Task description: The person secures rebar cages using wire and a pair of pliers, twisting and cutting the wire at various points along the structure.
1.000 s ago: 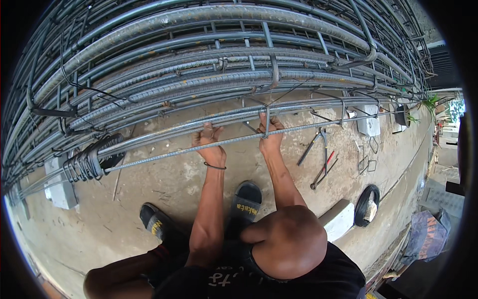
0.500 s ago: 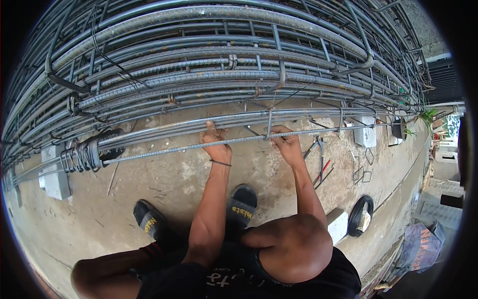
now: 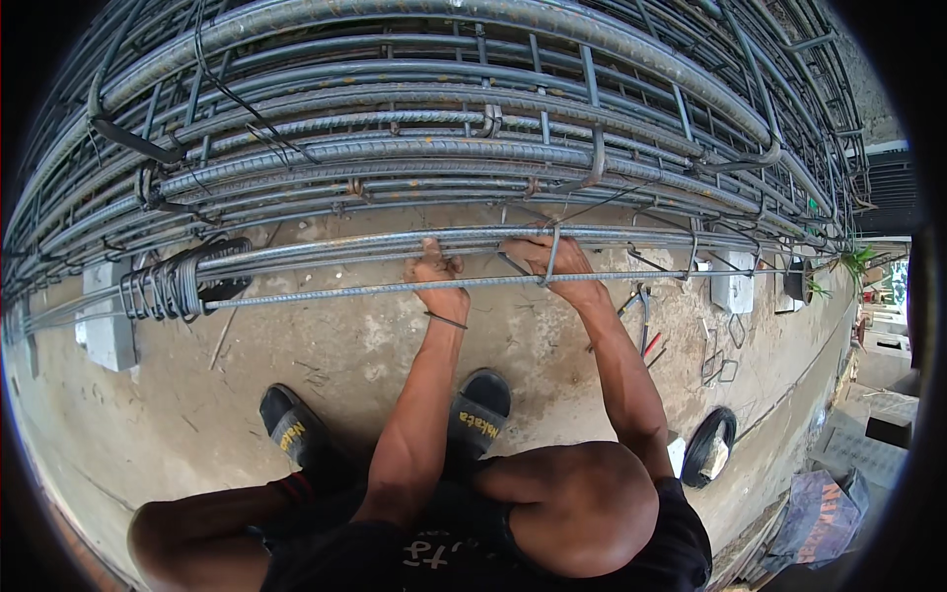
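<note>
Thin ribbed steel rebars (image 3: 326, 292) run left to right in front of me, with square wire stirrups (image 3: 550, 259) around them. My left hand (image 3: 437, 273) is among these bars, its fingers curled up against the upper ones, and the lower bar passes close to its palm. To its right, my right hand (image 3: 552, 259) reaches between the bars at a stirrup, fingers bent together at the stirrup's upper side. Bars partly hide its fingertips. At the left end, a bunch of stirrups (image 3: 166, 293) hangs packed together on the bars.
Behind the bars rises a large stack of rebar cages (image 3: 395, 99). White blocks (image 3: 107, 331) stand by the bars. Pliers with red handles (image 3: 646, 321), loose stirrups (image 3: 725, 370) and a black coil of wire (image 3: 710, 446) lie on the concrete floor (image 3: 345, 345) at the right.
My right hand has moved up and in between the bars, to the upper side of the stirrup. My left hand stays at the bars. The view has shifted slightly.
</note>
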A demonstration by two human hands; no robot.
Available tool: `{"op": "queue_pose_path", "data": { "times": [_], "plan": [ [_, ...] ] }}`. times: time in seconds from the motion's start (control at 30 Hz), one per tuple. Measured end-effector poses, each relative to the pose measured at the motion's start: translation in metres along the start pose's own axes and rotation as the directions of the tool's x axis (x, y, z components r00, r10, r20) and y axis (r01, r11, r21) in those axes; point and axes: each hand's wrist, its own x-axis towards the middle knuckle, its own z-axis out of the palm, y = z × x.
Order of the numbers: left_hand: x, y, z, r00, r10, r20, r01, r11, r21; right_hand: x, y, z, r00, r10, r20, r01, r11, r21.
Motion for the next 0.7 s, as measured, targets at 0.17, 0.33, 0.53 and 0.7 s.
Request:
{"op": "queue_pose_path", "data": {
  "times": [0.17, 0.33, 0.53, 0.7],
  "plan": [
    [-0.004, -0.003, 0.007, 0.999, -0.009, -0.042, 0.009, 1.0, 0.004, -0.003, 0.011, 0.002, 0.999, -0.034, -0.042, 0.035, 0.999, 0.013],
    [-0.005, -0.001, 0.01, 0.996, -0.011, -0.088, 0.012, 1.0, 0.006, -0.001, 0.002, 0.0, 1.0, -0.018, -0.007, 0.018, 0.998, -0.059],
    [-0.008, 0.001, 0.012, 0.997, -0.012, -0.077, 0.013, 1.0, 0.024, -0.012, 0.002, -0.003, 0.988, -0.151, -0.028, 0.143, 0.97, -0.195],
    [-0.011, 0.004, 0.015, 0.998, 0.024, -0.058, -0.019, 0.996, 0.083, -0.004, -0.008, -0.009, 0.997, -0.008, 0.082, 0.021, 0.987, -0.156]
  ]
}}
